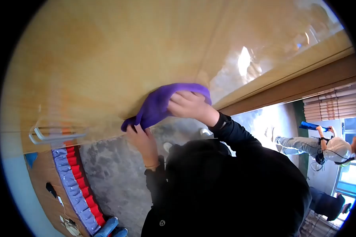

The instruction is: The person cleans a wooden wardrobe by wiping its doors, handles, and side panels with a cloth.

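Head view:
1. A soft purple cloth (pixel 156 103) lies bunched against a broad, glossy yellow-brown wooden panel (pixel 106 51), near the middle of the view.
2. The right hand (pixel 190 106), in a black sleeve (pixel 241 136), rests on the cloth. Its fingers lie close together and bent; their tips are partly hidden, so whether they grip or only press cannot be told.
3. The left hand (pixel 143 143) is at the cloth's narrow end, pinching that end between thumb and fingers. An orange-tan band (pixel 150 167) is noted at the wrist.
4. A pale, bar-shaped handle (pixel 53 136) is observed on the panel, to the left of the hands.
5. Below the hands: a grey, mottled floor (pixel 106 170) and two light shoe tips, partly covered by the wearer's black clothing (pixel 225 189).
6. Lower left: grey-blue fabric (pixel 73 185) beside gathered red fabric (pixel 81 182), a brown wooden surface (pixel 41 177) bearing a small black object (pixel 51 189), and part of someone's blue jeans (pixel 108 227).
7. Right side: a person in a light top (pixel 337 149) holds a blue object (pixel 309 126); a second person in dark clothing (pixel 328 204) is near the windows (pixel 351 177).
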Available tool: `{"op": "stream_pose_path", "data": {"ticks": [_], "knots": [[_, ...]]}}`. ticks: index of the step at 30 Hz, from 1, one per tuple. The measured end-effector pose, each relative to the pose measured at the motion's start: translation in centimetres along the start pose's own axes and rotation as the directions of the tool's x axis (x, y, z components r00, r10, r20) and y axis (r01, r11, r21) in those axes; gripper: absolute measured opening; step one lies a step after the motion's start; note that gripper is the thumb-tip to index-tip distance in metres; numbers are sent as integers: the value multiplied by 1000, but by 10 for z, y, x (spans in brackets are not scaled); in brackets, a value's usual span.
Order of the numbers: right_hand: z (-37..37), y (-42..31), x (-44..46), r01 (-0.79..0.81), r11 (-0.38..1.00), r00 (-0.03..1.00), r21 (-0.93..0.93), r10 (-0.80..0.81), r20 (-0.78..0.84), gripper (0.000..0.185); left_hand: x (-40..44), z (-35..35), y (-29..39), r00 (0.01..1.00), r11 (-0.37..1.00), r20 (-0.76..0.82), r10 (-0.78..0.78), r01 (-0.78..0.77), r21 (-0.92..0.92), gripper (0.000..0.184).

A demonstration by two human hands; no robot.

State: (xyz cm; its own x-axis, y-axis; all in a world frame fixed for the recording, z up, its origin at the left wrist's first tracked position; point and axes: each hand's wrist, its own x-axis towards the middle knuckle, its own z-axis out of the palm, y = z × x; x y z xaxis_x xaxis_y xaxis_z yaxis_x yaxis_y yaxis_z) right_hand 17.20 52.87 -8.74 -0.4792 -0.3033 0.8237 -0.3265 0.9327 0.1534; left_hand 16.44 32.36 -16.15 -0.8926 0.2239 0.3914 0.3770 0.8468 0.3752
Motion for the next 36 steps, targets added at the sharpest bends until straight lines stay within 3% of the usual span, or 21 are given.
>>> {"op": "stream_pose_path", "data": {"ticks": [1,3,5,7,9,13,15,16,18,19,21,23,24,25,27,28,30,31,33,35,36], "knots": [[6,14,-14,-3,1000,1000,15,3,-5,30,0,18,4,1000,1000,0,-7,7,14,38],[11,33,-43,16,998,998,56,-20,61,31,-3,39,17,992,988,122,-14,33,-152,34],[13,54,-71,7,996,996,92,-15,86,33,-11,54,35,990,996,140,11,3,-94,31],[10,75,-101,-44,997,955,69,22,297,34,-16,70,45,961,975,190,201,-178,-132,30],[3,87,-117,-53,997,944,53,32,329,35,-25,82,59,962,977,185,200,-182,-110,28],[-81,99,-156,-137,986,934,92,97,345,34,-80,84,113,928,974,324,183,-126,-189,26],[-98,102,-159,-191,970,938,150,136,318,36,-87,86,126,889,891,456,-46,242,-383,27],[-106,102,-156,-197,964,941,178,135,311,35,-88,83,130,891,891,450,-60,251,-379,27],[-111,97,-151,-223,940,949,260,149,277,35,-82,59,137,892,710,376,-250,433,-555,25],[-112,91,-146,-261,907,951,332,182,251,34,-85,51,132,885,700,371,-281,453,-552,25],[-106,71,-131,-251,849,959,464,154,238,29,-90,29,110,906,558,183,-383,384,-735,24],[-95,35,-122,-534,568,846,627,340,411,20,-109,9,76,876,482,152,-457,388,-786,23],[-92,22,-115,-607,513,792,607,333,511,12,-117,-2,67,855,411,140,-499,376,-831,22],[-86,10,-115,-593,503,802,628,304,514,12,-125,-12,60,843,416,119,-525,376,-828,22],[-69,-17,-118,-897,65,443,438,135,886,20,-137,-37,51,864,617,124,-488,442,-651,20],[-63,-30,-113,-889,64,458,454,101,883,20,-143,-47,47,854,675,125,-505,481,-560,21],[-53,-47,-105,-842,-453,370,294,-88,925,29,-154,-56,34,837,706,74,-543,502,-499,21],[-48,-58,-94,-845,-449,377,290,-118,919,29,-162,-60,21,830,731,51,-555,516,-446,22],[-39,-80,-70,-767,-641,244,-22,-324,914,30,-178,-65,-8,804,725,-8,-594,532,-438,25],[-25,-113,-50,-790,-612,279,-27,-398,874,30,-192,-74,-39,825,826,-126,-551,517,-224,28],[-18,-131,-39,-807,-590,307,-25,-454,836,29,-197,-78,-55,820,822,-132,-557,523,-226,28]]}}
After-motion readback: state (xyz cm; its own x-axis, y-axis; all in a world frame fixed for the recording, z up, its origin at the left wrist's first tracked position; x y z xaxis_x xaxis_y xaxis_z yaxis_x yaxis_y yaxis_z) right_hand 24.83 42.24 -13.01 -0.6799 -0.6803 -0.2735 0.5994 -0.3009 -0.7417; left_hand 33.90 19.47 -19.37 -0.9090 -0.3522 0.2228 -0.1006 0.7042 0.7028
